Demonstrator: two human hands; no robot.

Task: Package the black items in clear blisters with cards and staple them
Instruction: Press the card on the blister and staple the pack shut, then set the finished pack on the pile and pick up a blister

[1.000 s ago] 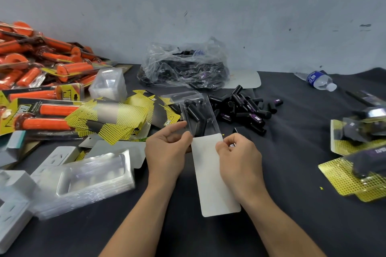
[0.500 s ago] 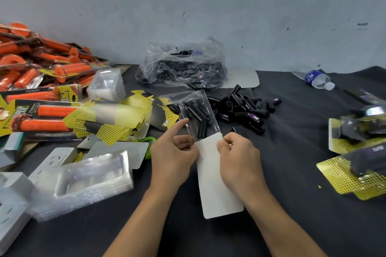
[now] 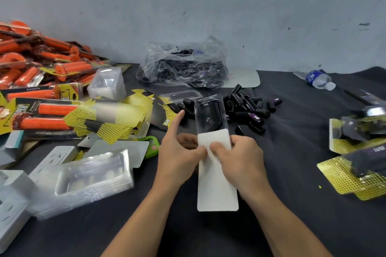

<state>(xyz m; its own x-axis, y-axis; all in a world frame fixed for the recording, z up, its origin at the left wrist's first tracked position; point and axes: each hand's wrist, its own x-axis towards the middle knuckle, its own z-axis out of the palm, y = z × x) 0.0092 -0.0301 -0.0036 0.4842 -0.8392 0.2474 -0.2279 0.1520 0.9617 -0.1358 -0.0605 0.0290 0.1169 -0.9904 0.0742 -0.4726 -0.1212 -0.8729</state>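
My left hand (image 3: 179,156) pinches the white card (image 3: 217,185) at its left edge, index finger sticking out; right hand (image 3: 240,158) clamps the right edge, thumb on top. Clear blister (image 3: 211,125), black items (image 3: 208,120) inside, overlaps the card's far end; loose black pieces (image 3: 250,113) just beyond.

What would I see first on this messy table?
First, the two hands in the middle: the left hand and right hand pinch a white card at the near end of a filled clear blister. Next, bright orange grips heaped at far left, and loose black items just behind the blister.
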